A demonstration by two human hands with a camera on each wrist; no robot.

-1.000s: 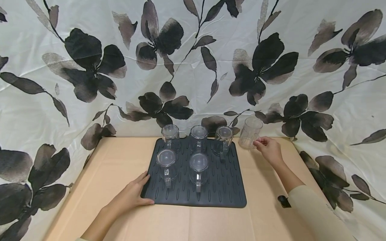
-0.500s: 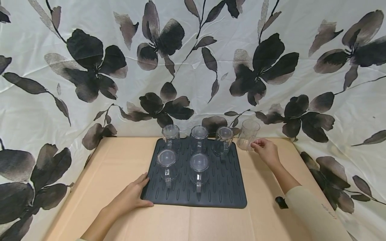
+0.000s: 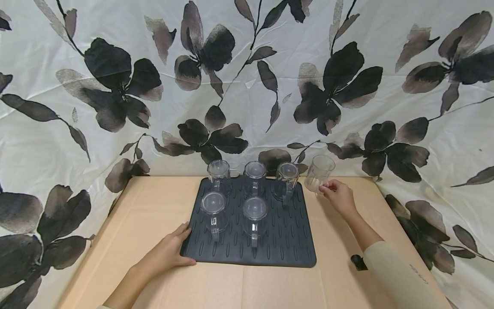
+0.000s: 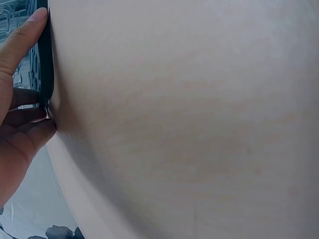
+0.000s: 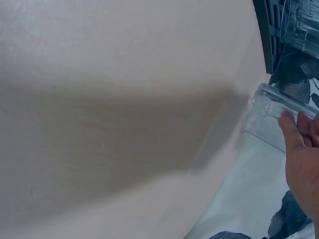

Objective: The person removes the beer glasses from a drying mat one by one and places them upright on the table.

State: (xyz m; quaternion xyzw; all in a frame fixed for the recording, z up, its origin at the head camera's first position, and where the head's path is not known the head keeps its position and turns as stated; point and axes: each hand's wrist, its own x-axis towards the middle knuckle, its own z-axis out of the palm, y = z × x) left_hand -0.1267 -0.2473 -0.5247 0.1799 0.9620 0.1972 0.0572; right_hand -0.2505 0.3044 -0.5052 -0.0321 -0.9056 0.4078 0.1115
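Note:
My right hand (image 3: 339,197) pinches a clear glass mug (image 3: 318,171) by its handle side, just right of the dark grey drying mat (image 3: 285,240). In the right wrist view, the fingers (image 5: 294,132) bend at the handle of that glass mug (image 5: 259,119). Around the mat's front left corner lies my left hand (image 3: 167,249), fingers extended along the left side and thumb at the front edge. The left wrist view has this hand (image 4: 22,89) touching the mat's edge (image 4: 46,59). Several glass mugs stand upside down on the mat, including one at front left (image 3: 213,206) and one at front centre (image 3: 254,210).
The back row on the mat holds three mugs, the right one (image 3: 287,174) closest to the held mug. A pale wooden table (image 3: 154,206) lies under the mat. Behind the table's back edge hangs a white cloth (image 3: 270,107) with dark flowers.
My right hand and the glass mug have shifted slightly left and nearer to me, with the mug a little lower. My left hand and the mugs on the mat hold their places.

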